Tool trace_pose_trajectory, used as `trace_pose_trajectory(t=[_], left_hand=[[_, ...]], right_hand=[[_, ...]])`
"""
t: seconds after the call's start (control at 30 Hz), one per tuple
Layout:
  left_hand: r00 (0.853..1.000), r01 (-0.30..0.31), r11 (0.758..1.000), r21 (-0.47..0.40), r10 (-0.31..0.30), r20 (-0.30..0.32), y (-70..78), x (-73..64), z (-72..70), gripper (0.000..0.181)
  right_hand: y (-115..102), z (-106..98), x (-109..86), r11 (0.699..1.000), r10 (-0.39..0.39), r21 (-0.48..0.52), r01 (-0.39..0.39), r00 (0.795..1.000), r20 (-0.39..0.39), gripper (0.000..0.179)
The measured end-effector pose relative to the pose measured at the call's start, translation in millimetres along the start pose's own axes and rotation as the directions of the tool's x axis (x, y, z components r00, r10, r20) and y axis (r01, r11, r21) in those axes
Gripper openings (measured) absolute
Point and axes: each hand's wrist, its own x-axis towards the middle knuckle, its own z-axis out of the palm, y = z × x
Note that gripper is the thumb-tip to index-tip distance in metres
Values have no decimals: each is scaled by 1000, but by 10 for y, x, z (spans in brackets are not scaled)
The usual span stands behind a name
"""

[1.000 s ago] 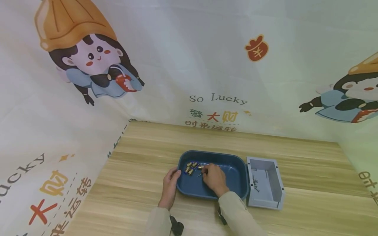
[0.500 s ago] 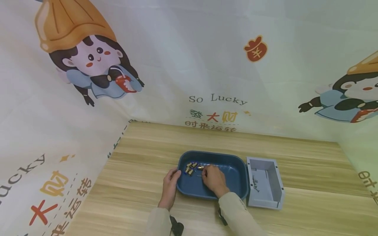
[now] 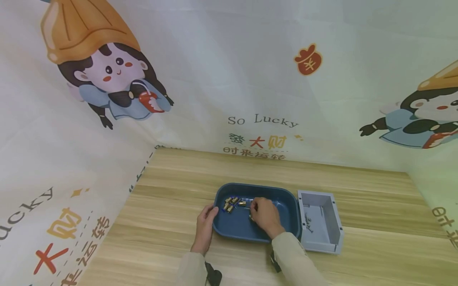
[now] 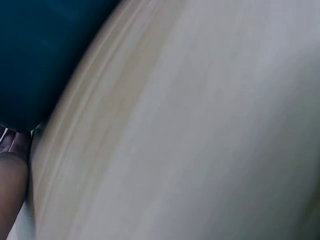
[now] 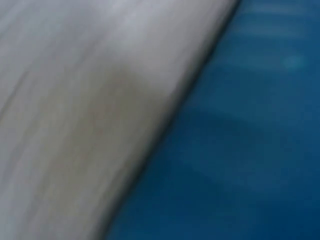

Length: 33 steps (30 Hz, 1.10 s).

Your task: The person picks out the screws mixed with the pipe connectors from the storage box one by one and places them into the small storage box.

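Observation:
My left hand [image 3: 205, 226] grips the left end of a dark blue plastic tray [image 3: 236, 234], thumb at the rim and fingers along the outer wall. In the left wrist view, part of that hand [image 4: 14, 175] shows below the tray wall [image 4: 45, 55]. Over the middle of the tray, my right hand [image 3: 265, 214] pinches a thin metal screw [image 3: 247, 208], its end poking out left of the fingertips. Several brass fittings with blue ends [image 3: 229, 204] lie at the tray's left, and a single brass piece [image 3: 242, 203] sits nearer the right hand.
A grey open-topped box [image 3: 323, 248] stands against the tray's right side, with several small screws [image 3: 308, 223] inside. Underneath is a wood-grain table [image 3: 171, 190]. A printed curtain [image 3: 200, 71] hangs behind and at both sides.
My right hand has shifted a little to the right within the tray, carrying the screw along and leaving the single brass piece more exposed. My left hand stays on the rim.

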Motion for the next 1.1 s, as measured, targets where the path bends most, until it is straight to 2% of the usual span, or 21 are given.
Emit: trace_pose_trajectory(t=[0.2,0.37,0.6,0.87,1.1], left_hand=[[1000,-3,1000,-2,3,-7,-15,2,3,47],[1000,-5,1000,-5,4,-2,0,-15,4,47],[1000,-11,1000,10,12,-9,10,-3,14,46],[1000,-20,1000,6,20,-14,13,-4,10,45],[1000,-24,1000,17,24,-15,0,3,22,46]], right_hand=[[54,-122,1,1000,-15,5,15,1000,-21,8],[94,-236,-12,1000,5,-10,-5,999,-37,5],[203,-454,-32,1000,-2,-31,-1,995,-95,5],[390,-667,-88,1000,-20,10,22,984,-175,8],[551,-771,-136,999,25,49,-15,977,-210,6]])
